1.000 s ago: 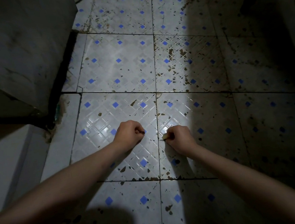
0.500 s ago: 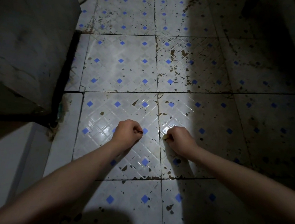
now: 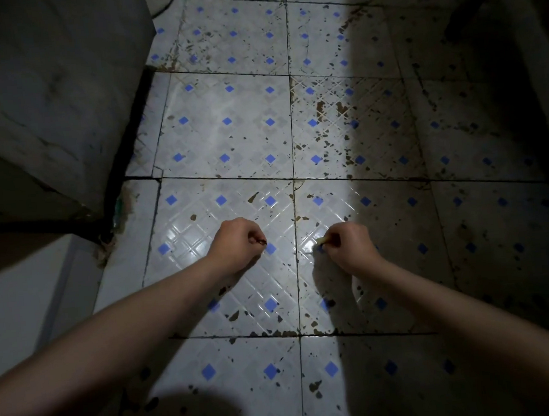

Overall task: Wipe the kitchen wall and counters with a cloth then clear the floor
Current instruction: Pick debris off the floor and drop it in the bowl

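Glossy white floor tiles (image 3: 228, 139), embossed with a diamond grid and dotted with small blue squares, are lying speckled with brown grime under a patch of light. A scuffed grey cabinet (image 3: 44, 94) is standing at the left. Both bare forearms are reaching forward and down. The left hand (image 3: 238, 245) is curling into a fist, its fingers pinching something tiny and dark. The right hand (image 3: 348, 246) is curling likewise, fingers pinching a small pale scrap (image 3: 321, 241) at their tips, just over the floor.
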`<state>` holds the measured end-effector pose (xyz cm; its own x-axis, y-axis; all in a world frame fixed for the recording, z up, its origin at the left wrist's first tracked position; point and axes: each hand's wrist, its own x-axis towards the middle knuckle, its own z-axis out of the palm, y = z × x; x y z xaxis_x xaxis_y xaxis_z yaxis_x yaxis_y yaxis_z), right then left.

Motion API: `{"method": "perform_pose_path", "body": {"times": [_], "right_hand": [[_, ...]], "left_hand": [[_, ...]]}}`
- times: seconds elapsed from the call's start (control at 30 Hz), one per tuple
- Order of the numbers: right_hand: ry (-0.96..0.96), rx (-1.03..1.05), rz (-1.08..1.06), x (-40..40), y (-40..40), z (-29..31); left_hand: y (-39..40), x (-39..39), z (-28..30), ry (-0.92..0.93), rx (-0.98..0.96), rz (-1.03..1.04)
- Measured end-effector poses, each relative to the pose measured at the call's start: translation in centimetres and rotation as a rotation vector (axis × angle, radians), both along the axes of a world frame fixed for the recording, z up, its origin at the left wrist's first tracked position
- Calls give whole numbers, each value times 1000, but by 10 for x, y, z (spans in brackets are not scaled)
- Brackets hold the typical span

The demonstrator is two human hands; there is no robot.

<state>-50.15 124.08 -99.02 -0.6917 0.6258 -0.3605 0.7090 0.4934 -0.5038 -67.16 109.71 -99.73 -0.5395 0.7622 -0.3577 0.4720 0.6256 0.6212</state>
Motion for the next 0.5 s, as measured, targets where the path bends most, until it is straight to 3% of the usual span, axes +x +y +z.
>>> {"method": "perform_pose_path", "body": {"times": [0.23,0.5], "right_hand": [[34,-8,-6,-19,9,61],[6,-20,-10,-42,3,186]], "left_hand": [[-8,-15,71,-9,-23,75],[-12,-26,199,-25,-69,84]]}}
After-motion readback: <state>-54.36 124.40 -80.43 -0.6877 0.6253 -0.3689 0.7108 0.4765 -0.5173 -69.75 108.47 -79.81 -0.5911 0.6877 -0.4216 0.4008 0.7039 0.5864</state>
